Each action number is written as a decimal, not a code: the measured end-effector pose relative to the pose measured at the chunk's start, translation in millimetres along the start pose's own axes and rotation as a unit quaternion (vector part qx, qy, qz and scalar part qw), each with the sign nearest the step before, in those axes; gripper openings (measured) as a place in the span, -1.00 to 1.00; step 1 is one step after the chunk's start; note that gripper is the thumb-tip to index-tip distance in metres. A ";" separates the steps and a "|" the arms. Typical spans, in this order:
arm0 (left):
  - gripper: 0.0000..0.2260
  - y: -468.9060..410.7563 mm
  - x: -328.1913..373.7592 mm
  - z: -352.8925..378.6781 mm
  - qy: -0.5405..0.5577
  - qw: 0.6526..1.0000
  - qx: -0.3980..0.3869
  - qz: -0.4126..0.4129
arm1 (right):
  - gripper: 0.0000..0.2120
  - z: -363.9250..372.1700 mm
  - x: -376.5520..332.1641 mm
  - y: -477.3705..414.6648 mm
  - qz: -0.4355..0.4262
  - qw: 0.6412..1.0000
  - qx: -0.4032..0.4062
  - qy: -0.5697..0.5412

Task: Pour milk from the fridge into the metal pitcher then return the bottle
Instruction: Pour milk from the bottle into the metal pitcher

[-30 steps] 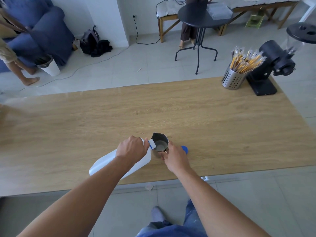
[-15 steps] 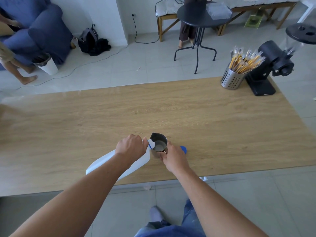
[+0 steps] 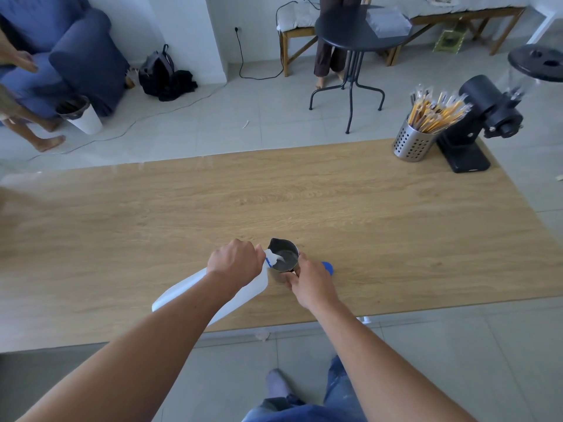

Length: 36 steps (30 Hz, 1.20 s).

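- The bottle point(image 3: 195, 287), white plastic, lies tipped steeply over the near part of the table point(image 3: 304, 202), base toward the person and low left, neck up and right.
- The left hand point(image 3: 234, 263) is wrapped around the bottle's upper part, fingers curled tight on it, knuckles up.
- The bottle's mouth, with a blue ring, sits at the left rim of the pitcher point(image 3: 285, 255); white milk shows at the mouth and inside the pitcher.
- The pitcher stands upright on the table, spout pointing away from the person.
- The right hand point(image 3: 310, 281) is at the pitcher's near right side, fingers closed around what is probably its handle; the grip itself is hidden.
- A blue cap point(image 3: 327, 267) lies on the table just beyond the right hand.
- At the far right corner stand a holder point(image 3: 412, 144) and a black grinder point(image 3: 478, 117).
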<state>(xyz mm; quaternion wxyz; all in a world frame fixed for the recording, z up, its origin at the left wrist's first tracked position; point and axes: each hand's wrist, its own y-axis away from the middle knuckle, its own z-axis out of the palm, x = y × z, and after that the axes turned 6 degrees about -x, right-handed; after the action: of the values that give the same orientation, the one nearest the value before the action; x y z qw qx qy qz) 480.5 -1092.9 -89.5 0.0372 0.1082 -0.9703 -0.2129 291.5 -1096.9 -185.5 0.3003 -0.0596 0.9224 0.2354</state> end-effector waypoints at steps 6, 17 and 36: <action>-0.51 -0.7 0.1 -0.3 0.011 1.000 -0.006 -0.003 | -0.69 -3.3 -2.0 2.7 0.004 1.000 -0.008 -0.001; -0.56 -0.3 3.3 -3.9 0.023 0.999 -0.021 -0.013 | -0.67 -11.0 -6.3 6.9 0.008 1.000 -0.020 -0.007; -0.52 1.4 6.6 -10.2 0.010 0.999 -0.032 -0.007 | -0.66 -8.2 -4.4 3.5 0.009 1.000 -0.017 -0.019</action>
<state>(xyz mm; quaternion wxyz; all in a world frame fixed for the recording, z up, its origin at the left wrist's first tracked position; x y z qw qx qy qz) 475.0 -1097.2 -79.5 0.0488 0.1157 -0.9618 -0.2434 289.9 -1097.8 -175.7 0.3147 -0.0519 0.9128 0.2550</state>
